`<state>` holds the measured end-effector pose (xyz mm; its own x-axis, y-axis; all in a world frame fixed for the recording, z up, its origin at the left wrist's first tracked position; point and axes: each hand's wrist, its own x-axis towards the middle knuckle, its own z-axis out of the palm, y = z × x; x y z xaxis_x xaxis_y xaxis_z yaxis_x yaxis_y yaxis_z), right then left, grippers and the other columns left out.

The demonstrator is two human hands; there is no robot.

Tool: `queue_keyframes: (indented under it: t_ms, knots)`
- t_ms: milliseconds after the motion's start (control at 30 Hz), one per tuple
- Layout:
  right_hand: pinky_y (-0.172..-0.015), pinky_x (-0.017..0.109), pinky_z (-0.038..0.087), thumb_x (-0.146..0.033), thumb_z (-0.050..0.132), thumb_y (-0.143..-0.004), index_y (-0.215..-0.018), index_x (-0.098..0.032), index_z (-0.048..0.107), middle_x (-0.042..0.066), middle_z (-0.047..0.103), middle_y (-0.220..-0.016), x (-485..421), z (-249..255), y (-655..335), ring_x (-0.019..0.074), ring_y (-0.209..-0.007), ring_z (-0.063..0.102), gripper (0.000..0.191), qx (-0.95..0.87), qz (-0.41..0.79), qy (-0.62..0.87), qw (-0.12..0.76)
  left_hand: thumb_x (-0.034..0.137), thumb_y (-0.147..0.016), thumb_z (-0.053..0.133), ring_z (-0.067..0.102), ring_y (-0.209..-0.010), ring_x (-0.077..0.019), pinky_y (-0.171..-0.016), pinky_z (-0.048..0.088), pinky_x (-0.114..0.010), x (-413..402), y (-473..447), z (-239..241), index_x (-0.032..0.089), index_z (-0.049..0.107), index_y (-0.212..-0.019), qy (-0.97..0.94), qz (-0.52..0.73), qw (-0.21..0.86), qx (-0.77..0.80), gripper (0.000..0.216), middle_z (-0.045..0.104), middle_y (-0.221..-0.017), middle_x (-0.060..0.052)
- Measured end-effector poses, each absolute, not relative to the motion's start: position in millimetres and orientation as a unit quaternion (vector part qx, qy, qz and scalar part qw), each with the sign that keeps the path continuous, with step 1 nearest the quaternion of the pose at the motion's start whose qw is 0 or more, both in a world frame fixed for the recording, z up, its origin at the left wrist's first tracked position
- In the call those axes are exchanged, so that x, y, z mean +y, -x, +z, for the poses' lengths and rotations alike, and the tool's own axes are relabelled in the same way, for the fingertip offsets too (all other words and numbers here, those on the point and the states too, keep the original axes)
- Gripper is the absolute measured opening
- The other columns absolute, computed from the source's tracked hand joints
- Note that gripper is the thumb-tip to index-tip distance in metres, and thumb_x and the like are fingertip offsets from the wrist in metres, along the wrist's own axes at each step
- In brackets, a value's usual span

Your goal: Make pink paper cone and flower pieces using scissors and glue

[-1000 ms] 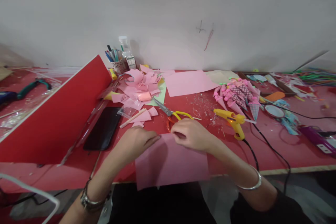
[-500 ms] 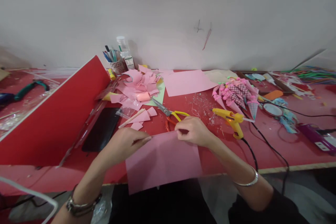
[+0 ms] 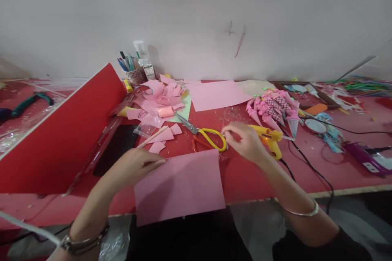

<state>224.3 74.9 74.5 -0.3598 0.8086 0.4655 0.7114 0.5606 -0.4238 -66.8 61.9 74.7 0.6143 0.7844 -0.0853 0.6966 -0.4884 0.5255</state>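
A sheet of pink paper [image 3: 183, 187] lies across the front edge of the table, partly over my lap. My left hand [image 3: 137, 167] pinches its upper left edge between thumb and fingers. My right hand [image 3: 243, 140] is off the paper, beyond its upper right corner, with the fingers curled together; whether anything is in them is hidden. Its fingertips are right beside the yellow handle loop of the scissors [image 3: 211, 136], and I cannot tell if they touch. The scissors lie partly open, blades pointing to the back left, the other handle loop orange.
A yellow glue gun [image 3: 269, 142] lies right of my right hand. Behind it are small pink cones [image 3: 275, 108]. Pink paper scraps [image 3: 162, 98] and another pink sheet [image 3: 217, 96] lie farther back. At left, a red board [image 3: 67, 134] leans by a black phone-like slab [image 3: 116, 151].
My right hand has let go of the paper's top edge and moved right to the scissors' yellow handle. The paper and my left hand have shifted slightly left.
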Motion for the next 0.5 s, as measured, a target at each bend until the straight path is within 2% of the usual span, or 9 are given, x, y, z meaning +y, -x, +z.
queue_keyframes:
  t_ms: [67,133,233,333,500]
  knots:
    - [-0.067,0.025,0.04,-0.019,0.043,-0.08,-0.077,-0.016,0.058,0.004,0.062,-0.075,71.6,81.9,-208.3,0.0135,-0.072,0.054,0.015,-0.86,0.106,0.411,0.283,0.034,-0.085,0.033,0.044,-0.048,-0.0081,-0.048,0.03,-0.019,61.5,58.6,75.2,0.015,0.06,-0.059,-0.866,0.081,0.254,0.423,0.042,0.055,-0.052,0.002]
    - [-0.071,0.026,0.039,-0.024,0.049,-0.08,-0.083,-0.016,0.059,0.006,0.062,-0.084,68.5,84.7,-192.4,0.0149,-0.079,0.054,0.014,-0.9,0.137,0.367,0.194,0.034,-0.085,0.033,0.046,-0.049,-0.0085,-0.049,0.031,-0.019,61.1,51.3,76.1,0.017,0.062,-0.061,-0.877,0.082,0.236,0.41,0.041,0.058,-0.054,0.002]
    - [-0.071,0.027,0.037,-0.02,0.049,-0.082,-0.082,-0.016,0.06,0.005,0.063,-0.083,66.8,80.7,-176.3,0.0146,-0.077,0.055,0.012,-0.919,0.148,0.353,0.097,0.032,-0.085,0.036,0.048,-0.049,-0.0088,-0.049,0.031,-0.02,60.8,43.2,78.5,0.019,0.062,-0.06,-0.891,0.073,0.195,0.403,0.039,0.059,-0.054,0.001]
    - [-0.069,0.027,0.035,-0.018,0.046,-0.084,-0.077,-0.015,0.059,0.004,0.064,-0.077,67.0,74.9,-168.3,0.0139,-0.073,0.056,0.016,-0.908,0.144,0.388,0.06,0.029,-0.085,0.036,0.05,-0.049,-0.0098,-0.048,0.029,-0.022,60.9,35.9,82.1,0.018,0.06,-0.056,-0.897,0.039,0.143,0.418,0.039,0.06,-0.054,0.0]
    - [-0.061,0.026,0.031,-0.022,0.044,-0.085,-0.077,-0.014,0.059,0.005,0.064,-0.074,67.3,73.8,-157.7,0.0149,-0.069,0.054,0.018,-0.889,0.119,0.441,0.034,0.018,-0.082,0.039,0.055,-0.057,-0.0151,-0.053,0.033,-0.025,61.1,16.6,83.9,0.017,0.06,-0.063,-0.89,0.005,0.031,0.454,0.028,0.063,-0.06,-0.003]
